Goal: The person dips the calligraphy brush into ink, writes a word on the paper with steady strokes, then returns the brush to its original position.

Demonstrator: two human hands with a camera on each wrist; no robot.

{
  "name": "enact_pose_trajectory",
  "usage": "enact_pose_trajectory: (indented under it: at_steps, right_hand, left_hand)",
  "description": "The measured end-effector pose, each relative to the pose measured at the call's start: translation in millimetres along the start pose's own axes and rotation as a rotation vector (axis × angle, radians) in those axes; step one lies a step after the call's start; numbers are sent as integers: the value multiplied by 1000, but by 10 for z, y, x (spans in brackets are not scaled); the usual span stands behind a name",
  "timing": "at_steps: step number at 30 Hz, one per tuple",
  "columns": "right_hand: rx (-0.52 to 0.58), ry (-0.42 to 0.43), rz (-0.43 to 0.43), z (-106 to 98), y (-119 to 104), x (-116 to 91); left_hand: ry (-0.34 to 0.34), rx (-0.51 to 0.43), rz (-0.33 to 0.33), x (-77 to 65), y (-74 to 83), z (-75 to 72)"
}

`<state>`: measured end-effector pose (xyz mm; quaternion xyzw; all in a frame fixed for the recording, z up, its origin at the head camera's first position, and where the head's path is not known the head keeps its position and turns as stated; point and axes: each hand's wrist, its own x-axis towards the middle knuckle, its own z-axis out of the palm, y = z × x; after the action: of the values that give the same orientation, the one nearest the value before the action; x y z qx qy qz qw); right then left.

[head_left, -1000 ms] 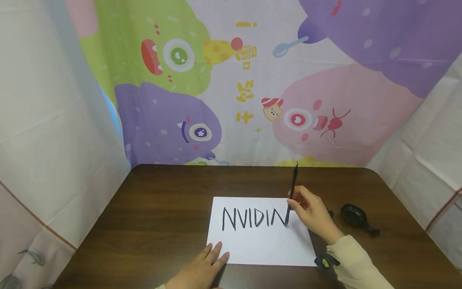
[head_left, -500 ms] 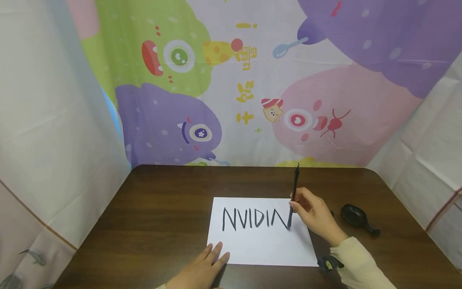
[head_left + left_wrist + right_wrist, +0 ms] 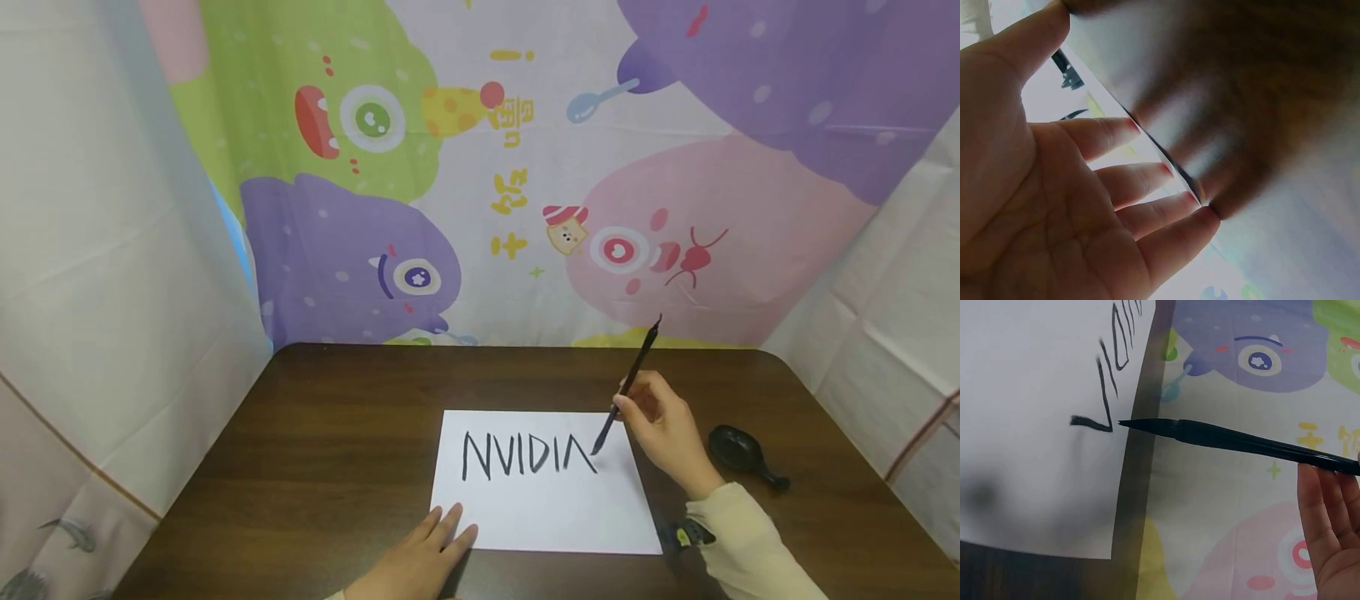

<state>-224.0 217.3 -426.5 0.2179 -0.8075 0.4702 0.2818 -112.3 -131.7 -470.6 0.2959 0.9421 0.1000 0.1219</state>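
My right hand (image 3: 663, 429) pinches a slim black writing brush (image 3: 636, 367), its handle leaning up to the right. In the right wrist view the dark brush tip hovers beside the top corner of the last black stroke (image 3: 1105, 394), apparently off the sheet. White paper (image 3: 540, 517) lies on the table with painted black letters (image 3: 519, 454) reading NVIDI and an upside-down V. At its lower left corner rests my left hand (image 3: 427, 554), fingers spread and extended. The left wrist view shows those fingertips along the paper's edge.
A black gourd-shaped object (image 3: 738, 450) lies on the brown table (image 3: 322, 433), right of the right hand. A dark strap device (image 3: 696, 531) sits on the right wrist. Behind the table hangs a cartoon-printed cloth (image 3: 510, 300), with pale cloth at both sides.
The brush finished a downward stroke at the right of the last letter, then rose up and tilted rightward with my right hand. The left hand stayed in place.
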Motion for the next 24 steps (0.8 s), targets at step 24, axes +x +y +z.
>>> enact_pose_trajectory:
  at_steps: [24]
  right_hand:
    - [129,4,53,272,-244,19]
  left_hand:
    - [-23,27,-1,27,-2,-4]
